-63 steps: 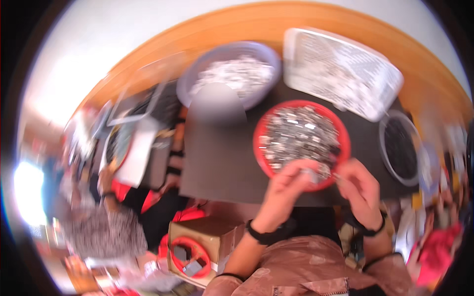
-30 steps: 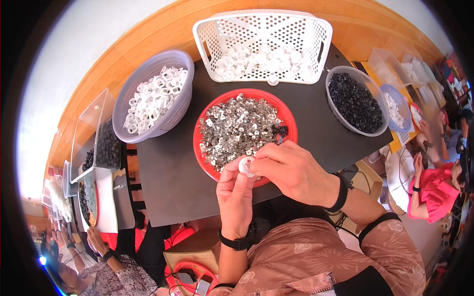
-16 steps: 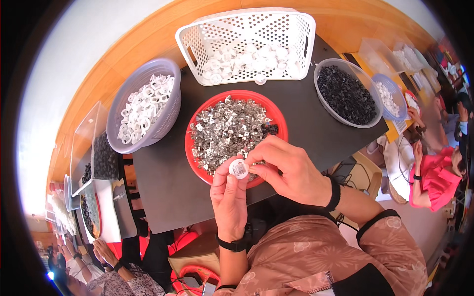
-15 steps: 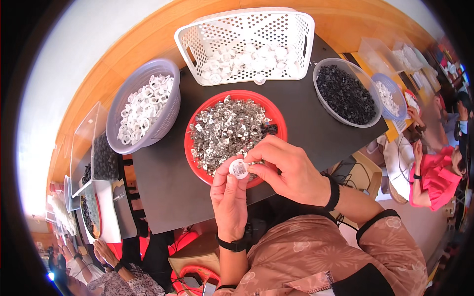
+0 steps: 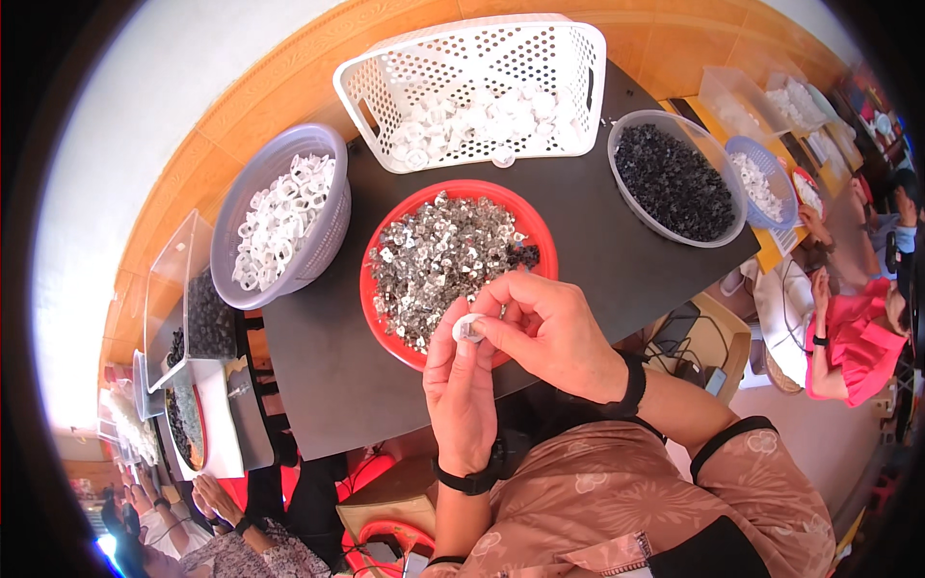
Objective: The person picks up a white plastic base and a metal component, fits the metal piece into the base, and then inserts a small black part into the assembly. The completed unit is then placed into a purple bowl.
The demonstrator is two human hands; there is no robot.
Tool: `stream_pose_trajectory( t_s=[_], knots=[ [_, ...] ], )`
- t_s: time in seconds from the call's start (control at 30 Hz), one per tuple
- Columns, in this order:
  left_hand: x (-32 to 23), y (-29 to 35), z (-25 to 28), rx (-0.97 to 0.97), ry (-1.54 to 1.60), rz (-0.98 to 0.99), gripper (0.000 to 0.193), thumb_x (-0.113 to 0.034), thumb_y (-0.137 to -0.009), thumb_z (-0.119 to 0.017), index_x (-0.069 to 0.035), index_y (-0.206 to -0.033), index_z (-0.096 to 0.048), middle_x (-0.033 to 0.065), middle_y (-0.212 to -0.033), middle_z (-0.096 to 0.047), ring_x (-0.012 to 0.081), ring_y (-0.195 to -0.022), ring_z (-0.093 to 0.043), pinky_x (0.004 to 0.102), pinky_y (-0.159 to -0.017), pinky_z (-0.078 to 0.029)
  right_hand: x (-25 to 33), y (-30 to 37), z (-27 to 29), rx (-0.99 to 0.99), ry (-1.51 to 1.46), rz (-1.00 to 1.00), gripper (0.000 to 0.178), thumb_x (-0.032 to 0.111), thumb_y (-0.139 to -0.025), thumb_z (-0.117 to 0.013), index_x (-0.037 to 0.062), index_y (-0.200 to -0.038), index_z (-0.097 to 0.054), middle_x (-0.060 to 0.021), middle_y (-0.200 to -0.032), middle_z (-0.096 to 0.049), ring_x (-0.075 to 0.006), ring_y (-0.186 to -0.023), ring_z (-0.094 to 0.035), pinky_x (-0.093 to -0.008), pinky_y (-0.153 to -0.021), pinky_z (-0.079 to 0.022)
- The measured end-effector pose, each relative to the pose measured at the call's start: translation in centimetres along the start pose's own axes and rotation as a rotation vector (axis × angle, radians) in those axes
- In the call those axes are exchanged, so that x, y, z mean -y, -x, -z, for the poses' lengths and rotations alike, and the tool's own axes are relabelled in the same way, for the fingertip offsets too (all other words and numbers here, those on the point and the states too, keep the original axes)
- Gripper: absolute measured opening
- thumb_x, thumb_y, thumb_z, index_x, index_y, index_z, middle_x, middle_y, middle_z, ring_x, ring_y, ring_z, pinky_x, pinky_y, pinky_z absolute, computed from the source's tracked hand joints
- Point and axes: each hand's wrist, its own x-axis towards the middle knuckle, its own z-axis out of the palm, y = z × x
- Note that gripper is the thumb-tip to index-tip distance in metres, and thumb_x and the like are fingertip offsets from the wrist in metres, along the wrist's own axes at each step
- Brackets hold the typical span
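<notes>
My left hand [image 5: 462, 385] grips a small round white plastic part [image 5: 468, 328] between thumb and fingers, over the near rim of a red bowl [image 5: 548, 252]. From the right, my right hand [image 5: 554, 332] is closed at the same part, thumb and forefinger pressed to its face. Whether a smaller piece sits between those fingertips is hidden. The bowl is heaped with small silvery metal pieces [image 5: 438, 255], and a few black bits [image 5: 523, 255] lie at its right side.
A white perforated basket [image 5: 568, 39] of white round parts stands behind the bowl. To the left is a lavender basket [image 5: 332, 217] of white rings; at right, a clear tub [image 5: 742, 207] of black pieces. Co-workers sit at both sides, one in a pink top [image 5: 853, 347].
The white part has tilted in my fingers, and my right thumb has moved onto its face. Both hands have shifted slightly; the view has turned a little.
</notes>
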Motion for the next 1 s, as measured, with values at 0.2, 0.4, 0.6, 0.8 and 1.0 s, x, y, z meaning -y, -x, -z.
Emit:
stream_pose_trajectory(
  t_s=[0.2, 0.4, 0.6, 0.8, 1.0],
  knots=[
    [0.2, -0.2, 0.1, -0.056, 0.086, 0.04, 0.033, -0.011, -0.096, -0.051, -0.001, -0.128, -0.05, 0.011, -0.12, -0.058, 0.0208, -0.111, -0.055, 0.0379, -0.097, -0.043, -0.2, 0.3, -0.3, -0.02, -0.047, 0.014, 0.01, 0.006, -0.084, -0.068, 0.0003, -0.088, -0.061, -0.0025, -0.076, -0.062, -0.0061, -0.059, -0.054, -0.022, -0.052, -0.044],
    [0.0, -0.5, 1.4, 0.047, 0.175, 0.104, 0.038, -0.01, -0.095, -0.05, -0.001, -0.131, -0.044, 0.0154, -0.125, -0.053, 0.0249, -0.116, -0.052, 0.0388, -0.102, -0.041, -0.5, 0.7, -0.6, -0.021, -0.003, 0.067, 0.009, 0.004, -0.084, -0.068, 0.0004, -0.091, -0.063, -0.003, -0.078, -0.064, -0.0057, -0.065, -0.059, -0.0209, -0.055, -0.047],
    [-0.3, -0.4, -0.1, -0.076, 0.026, 0.103, 0.038, -0.011, -0.095, -0.049, 0.005, -0.129, -0.044, 0.0162, -0.122, -0.055, 0.0244, -0.111, -0.056, 0.0381, -0.099, -0.044, -0.8, 0.6, -0.5, -0.071, 0.065, 0.139, 0.009, 0.002, -0.084, -0.067, 0.0001, -0.091, -0.063, -0.0047, -0.079, -0.065, -0.0088, -0.066, -0.064, -0.0221, -0.057, -0.05],
    [-0.3, 0.0, 0.3, -0.125, 0.038, 0.069, 0.037, -0.009, -0.094, -0.05, 0.009, -0.126, -0.048, 0.014, -0.116, -0.059, 0.0213, -0.106, -0.059, 0.0343, -0.091, -0.047, -0.6, 1.3, -1.0, -0.038, 0.004, 0.113, 0.008, 0.003, -0.084, -0.064, 0.0004, -0.09, -0.06, -0.0098, -0.076, -0.061, -0.0214, -0.066, -0.062, -0.0301, -0.058, -0.049],
    [-0.1, 0.1, 1.0, -0.159, 0.093, 0.09, 0.036, -0.007, -0.093, -0.049, 0.01, -0.125, -0.049, 0.0145, -0.112, -0.06, 0.0213, -0.101, -0.06, 0.033, -0.088, -0.048, -0.7, 0.9, 0.1, 0.015, 0.06, 0.132, 0.008, 0.007, -0.085, -0.063, 0.0008, -0.089, -0.062, -0.0116, -0.076, -0.062, -0.0258, -0.069, -0.063, -0.0332, -0.061, -0.05]
  ],
)
